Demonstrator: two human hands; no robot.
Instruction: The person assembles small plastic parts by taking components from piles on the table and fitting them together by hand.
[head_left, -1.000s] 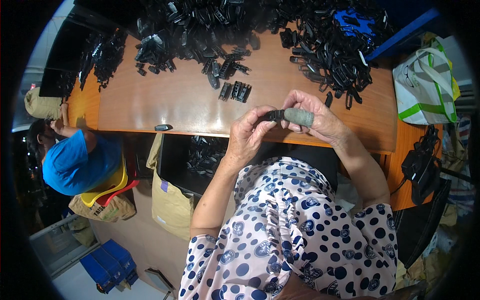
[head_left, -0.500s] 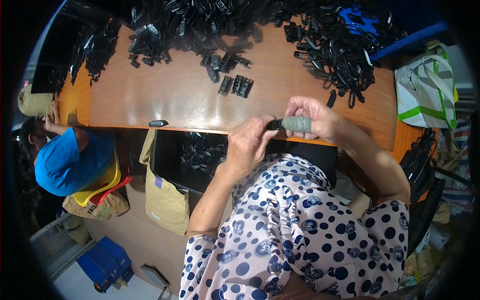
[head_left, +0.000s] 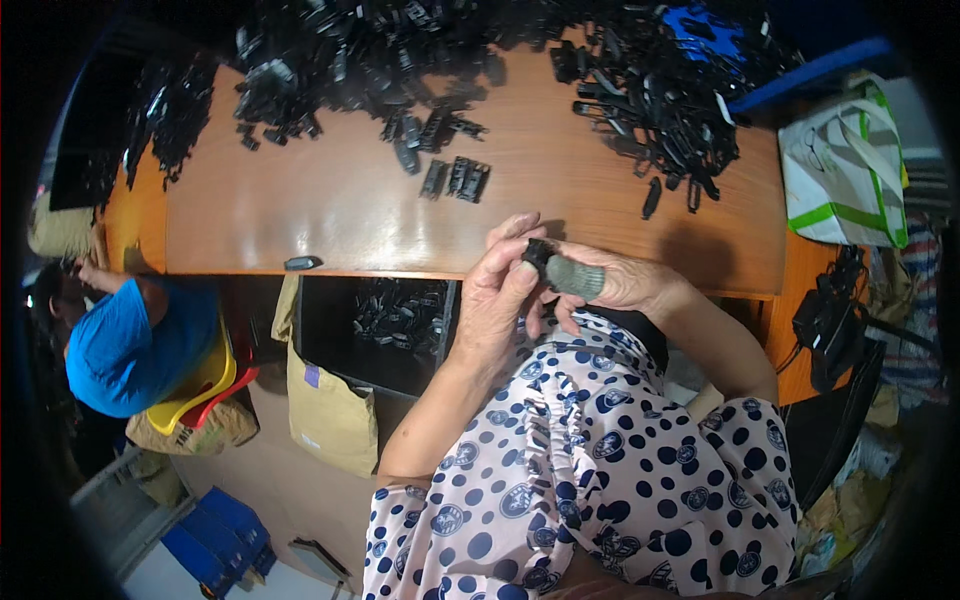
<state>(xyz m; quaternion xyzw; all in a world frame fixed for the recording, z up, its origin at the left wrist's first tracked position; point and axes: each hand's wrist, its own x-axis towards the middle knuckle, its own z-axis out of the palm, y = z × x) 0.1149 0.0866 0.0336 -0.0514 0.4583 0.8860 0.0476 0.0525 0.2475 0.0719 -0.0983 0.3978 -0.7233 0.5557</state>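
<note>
The left hand (head_left: 500, 290) was nearly closed, its thumb and fingers pinching a small black plastic part (head_left: 538, 254) close to the near edge of the table (head_left: 330, 190), in front of the body. The visible piece of the part slanted steeply, its upper end tipped away toward the table and a little left, its lower end toward the right hand (head_left: 618, 282); fingers hid the rest, so which end was its front could not be told.

The left forearm rose from below, leaning right, with the wrist bent. The right forearm came in from the right, reaching up and left. The right fingers curled below a digit in a grey finger cover (head_left: 576, 279), which pointed left against the part; whether that hand gripped it as well could not be told.

Beyond the hands lay a short row of black parts (head_left: 466, 180), and farther off a large black pile (head_left: 340, 75).
</note>
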